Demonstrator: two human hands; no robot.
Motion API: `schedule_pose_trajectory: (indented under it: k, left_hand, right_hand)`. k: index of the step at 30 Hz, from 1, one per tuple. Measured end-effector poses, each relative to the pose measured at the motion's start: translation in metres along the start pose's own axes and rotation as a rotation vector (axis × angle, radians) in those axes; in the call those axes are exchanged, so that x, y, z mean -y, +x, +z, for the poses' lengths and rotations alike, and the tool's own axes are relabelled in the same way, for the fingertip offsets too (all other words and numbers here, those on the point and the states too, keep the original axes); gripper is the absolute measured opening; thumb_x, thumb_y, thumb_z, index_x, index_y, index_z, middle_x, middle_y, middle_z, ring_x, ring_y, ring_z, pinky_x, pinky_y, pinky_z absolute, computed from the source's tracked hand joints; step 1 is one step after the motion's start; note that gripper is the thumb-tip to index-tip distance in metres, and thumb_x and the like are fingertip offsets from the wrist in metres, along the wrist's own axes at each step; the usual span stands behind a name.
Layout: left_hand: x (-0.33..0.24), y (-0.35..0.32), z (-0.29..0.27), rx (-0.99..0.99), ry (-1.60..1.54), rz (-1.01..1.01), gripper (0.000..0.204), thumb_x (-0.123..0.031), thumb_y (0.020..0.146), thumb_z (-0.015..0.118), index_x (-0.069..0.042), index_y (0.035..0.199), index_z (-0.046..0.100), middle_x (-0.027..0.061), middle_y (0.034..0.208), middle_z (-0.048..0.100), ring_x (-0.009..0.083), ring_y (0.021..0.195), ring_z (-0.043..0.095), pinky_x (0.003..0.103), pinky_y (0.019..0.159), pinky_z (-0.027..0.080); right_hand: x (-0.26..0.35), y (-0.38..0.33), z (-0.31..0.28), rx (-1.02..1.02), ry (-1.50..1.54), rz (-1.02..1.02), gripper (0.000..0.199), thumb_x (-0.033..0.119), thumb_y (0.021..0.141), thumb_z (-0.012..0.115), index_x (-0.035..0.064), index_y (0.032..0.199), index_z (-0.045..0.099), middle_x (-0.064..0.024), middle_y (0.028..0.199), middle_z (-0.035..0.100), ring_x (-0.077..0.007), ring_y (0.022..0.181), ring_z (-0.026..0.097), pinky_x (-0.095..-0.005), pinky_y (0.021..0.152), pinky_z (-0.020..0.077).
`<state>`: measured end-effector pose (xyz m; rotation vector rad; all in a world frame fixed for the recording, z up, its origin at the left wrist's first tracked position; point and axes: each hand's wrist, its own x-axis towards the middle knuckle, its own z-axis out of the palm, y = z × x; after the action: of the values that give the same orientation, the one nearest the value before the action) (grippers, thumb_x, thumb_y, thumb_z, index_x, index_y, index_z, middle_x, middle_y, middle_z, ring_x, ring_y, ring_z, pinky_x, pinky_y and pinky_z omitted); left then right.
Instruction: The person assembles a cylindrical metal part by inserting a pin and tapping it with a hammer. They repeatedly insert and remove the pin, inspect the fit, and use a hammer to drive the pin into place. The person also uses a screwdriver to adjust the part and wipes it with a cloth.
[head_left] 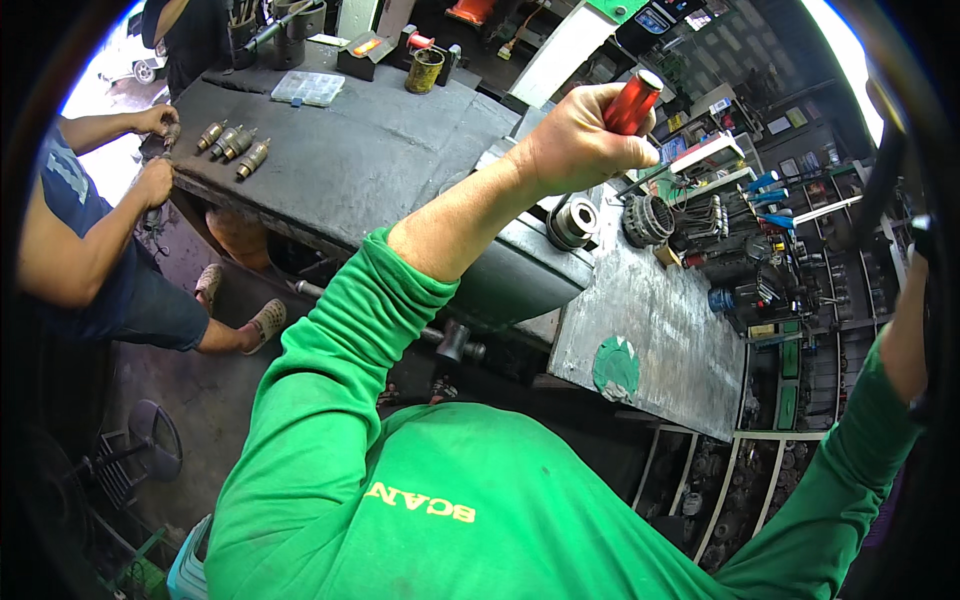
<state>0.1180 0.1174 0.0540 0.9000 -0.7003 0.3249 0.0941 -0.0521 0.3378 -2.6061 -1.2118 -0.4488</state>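
Note:
My left hand (585,140) is raised over the bench, its fingers wrapped round a red handle (633,103) with a pale end cap. What the handle belongs to is hidden by the hand. Below it, a shiny round metal part with a hollow centre (573,222) sits on a dark block-shaped housing (530,265). A toothed metal ring (648,220) lies just right of that. At the far right rim, my right hand (919,245) is up near a dark shape; shadow and the lens edge hide its fingers.
A worn metal-topped bench (680,320) carries a green round patch (616,368). Tools crowd its right side. On the dark workbench (340,140) are several metal injector-like parts (238,143), a clear compartment box (307,88) and a yellow can (425,72). A co-worker (90,220) handles a part at left.

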Motion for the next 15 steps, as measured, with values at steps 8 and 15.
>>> schedule_pose_trajectory:
  k: [8,15]
  left_hand:
    - [-0.053,0.014,-0.007,-0.214,0.028,-0.018,0.016,-0.004,0.092,0.076,-0.007,0.098,0.062,0.0004,0.072,0.061,0.0087,0.055,0.058,0.025,0.052,0.047]
    - [-0.038,0.017,-0.013,0.008,-0.147,0.050,0.021,-0.006,0.090,0.082,-0.006,0.090,0.061,0.0016,0.068,0.060,0.0077,0.054,0.058,0.023,0.045,0.042]
  right_hand:
    - [-0.005,-0.004,-0.007,-0.046,0.023,0.021,0.053,0.055,0.110,0.052,0.0043,0.114,0.066,0.0032,0.071,0.054,-0.0033,0.059,0.046,-0.0222,0.054,0.0356]
    - [-0.021,-0.018,-0.014,-0.090,0.083,0.039,0.053,0.055,0.110,0.052,0.0043,0.113,0.066,0.0032,0.071,0.053,-0.0034,0.058,0.046,-0.0223,0.053,0.0353]
